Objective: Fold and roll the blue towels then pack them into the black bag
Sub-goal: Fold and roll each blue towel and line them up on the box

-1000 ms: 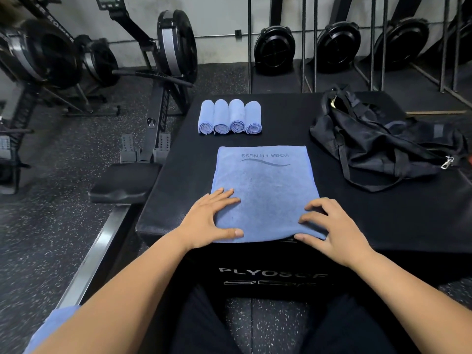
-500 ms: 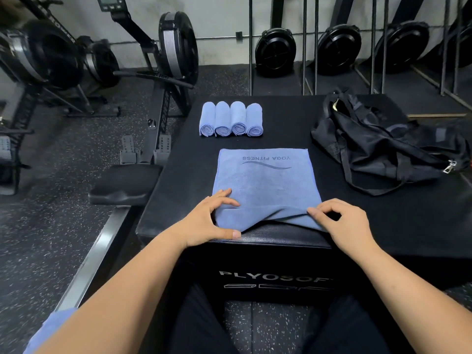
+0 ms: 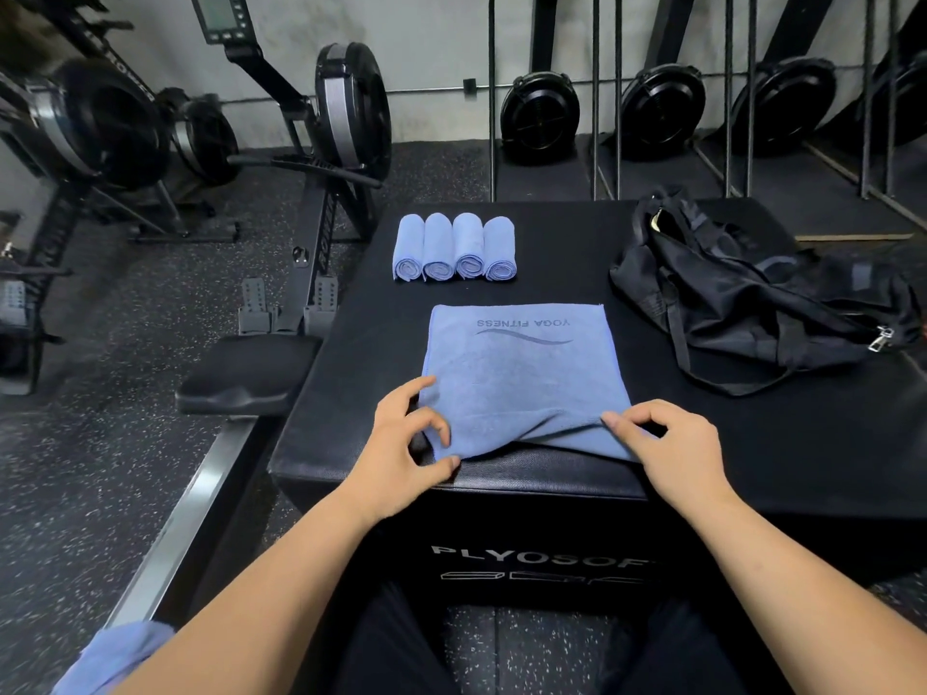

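A folded blue towel (image 3: 519,373) printed "YOGA FITNESS" lies flat on the black plyo box (image 3: 752,453). My left hand (image 3: 401,438) pinches its near left corner. At the near right corner my right hand (image 3: 672,443) pinches the edge and lifts it slightly off the box. Several rolled blue towels (image 3: 455,249) sit side by side at the back of the box. The black bag (image 3: 752,293) lies crumpled on the box's right side, its opening toward the back.
Rowing machines (image 3: 321,158) stand on the speckled floor to the left, one seat (image 3: 246,373) close to the box's left edge. Black fan wheels in metal racks (image 3: 652,107) line the back wall. Another blue cloth (image 3: 115,654) shows at the bottom left.
The towel's near edge was drawn up from over the box's front edge and lifted. My hands went from pressing flat to pinching the near corners.
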Tool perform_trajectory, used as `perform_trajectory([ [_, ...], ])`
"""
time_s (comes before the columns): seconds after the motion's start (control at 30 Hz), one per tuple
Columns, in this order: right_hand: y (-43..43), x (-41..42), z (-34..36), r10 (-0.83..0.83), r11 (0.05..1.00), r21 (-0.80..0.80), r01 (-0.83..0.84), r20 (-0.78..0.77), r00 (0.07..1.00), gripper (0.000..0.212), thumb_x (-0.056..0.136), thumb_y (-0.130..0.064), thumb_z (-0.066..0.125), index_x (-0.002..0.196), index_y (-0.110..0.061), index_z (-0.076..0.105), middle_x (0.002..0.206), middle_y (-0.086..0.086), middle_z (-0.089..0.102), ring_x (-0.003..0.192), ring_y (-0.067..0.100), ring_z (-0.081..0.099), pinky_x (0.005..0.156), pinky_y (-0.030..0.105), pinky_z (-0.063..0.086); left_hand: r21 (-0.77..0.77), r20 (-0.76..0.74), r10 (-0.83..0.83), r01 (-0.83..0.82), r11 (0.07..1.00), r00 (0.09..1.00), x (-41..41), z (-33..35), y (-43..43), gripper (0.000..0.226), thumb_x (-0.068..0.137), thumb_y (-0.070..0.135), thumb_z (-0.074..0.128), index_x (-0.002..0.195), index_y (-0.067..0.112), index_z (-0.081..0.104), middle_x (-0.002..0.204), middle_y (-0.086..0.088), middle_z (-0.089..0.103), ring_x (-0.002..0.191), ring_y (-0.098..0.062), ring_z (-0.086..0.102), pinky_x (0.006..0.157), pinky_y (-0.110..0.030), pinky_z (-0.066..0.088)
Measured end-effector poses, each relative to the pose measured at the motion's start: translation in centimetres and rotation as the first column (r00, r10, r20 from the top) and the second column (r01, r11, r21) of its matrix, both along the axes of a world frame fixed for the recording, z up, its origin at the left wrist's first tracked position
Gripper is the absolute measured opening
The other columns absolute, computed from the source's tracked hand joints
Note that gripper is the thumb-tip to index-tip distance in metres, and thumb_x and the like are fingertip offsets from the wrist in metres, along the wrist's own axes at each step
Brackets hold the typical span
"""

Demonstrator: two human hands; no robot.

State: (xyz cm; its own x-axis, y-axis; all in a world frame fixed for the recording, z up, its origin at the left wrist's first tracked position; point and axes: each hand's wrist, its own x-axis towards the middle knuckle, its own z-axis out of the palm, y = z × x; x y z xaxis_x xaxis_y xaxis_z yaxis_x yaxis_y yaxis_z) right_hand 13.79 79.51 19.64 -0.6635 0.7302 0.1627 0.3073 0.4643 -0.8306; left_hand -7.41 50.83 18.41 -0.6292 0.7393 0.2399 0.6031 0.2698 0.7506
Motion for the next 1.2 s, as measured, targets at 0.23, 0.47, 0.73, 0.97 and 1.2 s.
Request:
perform_trajectory([
  [0.23, -0.4, 1.0, 0.3, 0.130, 0.990, 0.050, -0.132, 0.039, 0.991, 0.013, 0.087, -0.029, 0.084, 0.080, -0.034, 0.073, 0.095, -0.018, 0.072, 0.096, 0.004, 0.066, 0.086, 0.022, 0.046, -0.107, 0.004, -0.056, 0.056, 0.993, 0.998, -0.5, 0.0, -0.1, 0.039, 0.073, 0.037, 0.094, 0.099, 0.038, 0.066, 0.162, 0.018, 0.031, 0.155, -0.006, 0.015, 0.122, -0.028, 0.025],
  [0.47, 0.1, 1.9, 0.0, 0.238, 0.964, 0.109, -0.244, 0.061, 0.969, 0.026, 0.083, -0.005, 0.082, 0.087, -0.029, 0.074, 0.101, -0.010, 0.071, 0.097, 0.013, 0.067, 0.087, 0.023, 0.049, -0.105, -0.032, -0.016, 0.013, 0.994, 0.999, -0.7, -0.3, -0.4, 0.015, 0.091, 0.024, 0.078, 0.097, 0.035, 0.069, 0.156, 0.021, 0.039, 0.153, -0.002, 0.023, 0.120, -0.023, 0.023],
  [0.73, -0.2, 1.7, 0.5, 0.060, 0.998, -0.016, -0.060, 0.013, 0.998, 0.017, 0.089, -0.031, 0.083, 0.099, -0.042, 0.076, 0.093, -0.023, 0.076, 0.100, -0.009, 0.065, 0.084, 0.010, 0.043, 0.075, 0.133, 0.191, -0.202, 0.977, 0.973, -0.4, 0.4, 0.0, 0.015, 0.102, 0.024, 0.068, 0.089, 0.031, 0.071, 0.129, 0.020, 0.068, 0.126, -0.008, 0.060, 0.108, -0.028, 0.043],
  [0.97, 1.4, 3.1, 1.7, 0.176, 0.983, 0.030, -0.182, 0.148, 0.973, 0.028, 0.085, -0.032, 0.087, 0.107, -0.045, 0.077, 0.094, -0.023, 0.076, 0.099, -0.002, 0.068, 0.087, 0.017, 0.044, 0.178, 0.308, 0.303, -0.368, 0.913, 0.902, -0.9, 2.1, -0.5, 0.011, 0.104, 0.018, 0.066, 0.099, 0.022, 0.075, 0.088, 0.006, 0.078, 0.080, -0.006, 0.069, 0.080, -0.021, 0.054],
  [1.2, 3.1, -0.1, 3.9, 0.073, 0.997, 0.035, -0.073, -0.024, 0.997, 0.012, 0.096, -0.023, 0.074, 0.099, -0.035, 0.076, 0.084, -0.012, 0.076, 0.082, 0.006, 0.067, 0.074, 0.014, 0.045, 0.154, 0.289, 0.333, -0.387, 0.909, 0.898, -3.1, 3.8, 1.3, 0.011, 0.103, 0.020, 0.066, 0.099, 0.025, 0.074, 0.083, 0.013, 0.075, 0.076, 0.005, 0.064, 0.075, -0.010, 0.047],
])
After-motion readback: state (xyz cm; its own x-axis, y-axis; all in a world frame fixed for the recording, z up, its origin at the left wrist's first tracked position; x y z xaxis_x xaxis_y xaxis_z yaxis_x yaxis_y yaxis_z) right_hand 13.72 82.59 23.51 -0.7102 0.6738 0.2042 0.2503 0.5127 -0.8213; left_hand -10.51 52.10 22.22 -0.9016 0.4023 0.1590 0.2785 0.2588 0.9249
